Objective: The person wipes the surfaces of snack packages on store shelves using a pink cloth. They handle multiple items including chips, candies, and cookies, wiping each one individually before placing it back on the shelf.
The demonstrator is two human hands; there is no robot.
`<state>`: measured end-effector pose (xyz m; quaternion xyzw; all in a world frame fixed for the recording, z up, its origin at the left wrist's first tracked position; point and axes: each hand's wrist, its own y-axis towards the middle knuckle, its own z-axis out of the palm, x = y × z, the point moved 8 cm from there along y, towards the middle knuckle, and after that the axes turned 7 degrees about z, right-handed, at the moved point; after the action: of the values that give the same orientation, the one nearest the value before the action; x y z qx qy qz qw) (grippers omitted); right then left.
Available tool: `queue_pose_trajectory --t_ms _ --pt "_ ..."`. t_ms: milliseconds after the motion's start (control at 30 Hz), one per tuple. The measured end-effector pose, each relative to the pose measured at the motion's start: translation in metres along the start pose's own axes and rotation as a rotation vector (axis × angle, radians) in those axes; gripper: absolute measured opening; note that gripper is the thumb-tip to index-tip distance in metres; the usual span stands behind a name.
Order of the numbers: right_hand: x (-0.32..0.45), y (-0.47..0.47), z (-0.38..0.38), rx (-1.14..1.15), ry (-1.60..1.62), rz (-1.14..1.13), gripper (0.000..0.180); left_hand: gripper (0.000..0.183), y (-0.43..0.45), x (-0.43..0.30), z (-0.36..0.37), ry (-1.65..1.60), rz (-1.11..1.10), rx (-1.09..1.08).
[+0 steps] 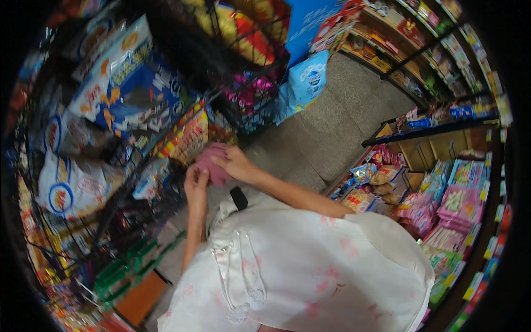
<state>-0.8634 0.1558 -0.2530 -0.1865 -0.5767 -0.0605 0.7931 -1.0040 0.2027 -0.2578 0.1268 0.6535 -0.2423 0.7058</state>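
Observation:
A bunched pink cloth is held between both my hands in front of my floral white top. My left hand pinches its lower left edge with thumb and fingertips. From the right, my right hand grips the same cloth, its fingers partly hidden by the folds. Just beyond the cloth is a red and yellow snack packet at the edge of the wire rack. Left of my left hand lies a small white and blue packet. The picture is blurred around the hands.
Bagged snacks, including a blue and white bag and a white bag, fill the wire rack at left. A light blue bag hangs ahead. Pink packets fill low shelving at right. Green plastic stands lower left. Grey floor tiles lie between.

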Motion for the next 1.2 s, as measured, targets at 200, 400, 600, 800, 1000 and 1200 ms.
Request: queue_pose_trajectory --t_ms 200,400,600,800,1000,1200 --pt "-0.022 -0.029 -0.064 -0.282 0.178 -0.004 0.017 0.028 -0.004 -0.006 0.035 0.108 -0.09 0.211" --pt "-0.04 -0.091 -0.158 -0.772 0.164 0.028 0.02 0.024 -0.013 -0.008 0.086 0.247 -0.002 0.458" --pt "0.068 -0.107 -0.22 -0.804 0.503 -0.289 0.026 0.02 -0.005 -0.036 0.147 0.299 0.186 0.563" --pt "0.146 -0.063 -0.239 -0.603 0.446 -0.426 0.026 0.046 0.039 -0.02 0.21 0.252 0.119 0.487" --pt "0.135 -0.029 -0.292 -0.592 0.04 -0.345 0.024 0.063 0.063 0.004 0.264 0.238 0.139 0.349" --pt "0.096 -0.025 -0.345 -0.505 0.059 -0.093 0.015 0.075 0.072 0.01 0.286 0.285 0.25 0.16"
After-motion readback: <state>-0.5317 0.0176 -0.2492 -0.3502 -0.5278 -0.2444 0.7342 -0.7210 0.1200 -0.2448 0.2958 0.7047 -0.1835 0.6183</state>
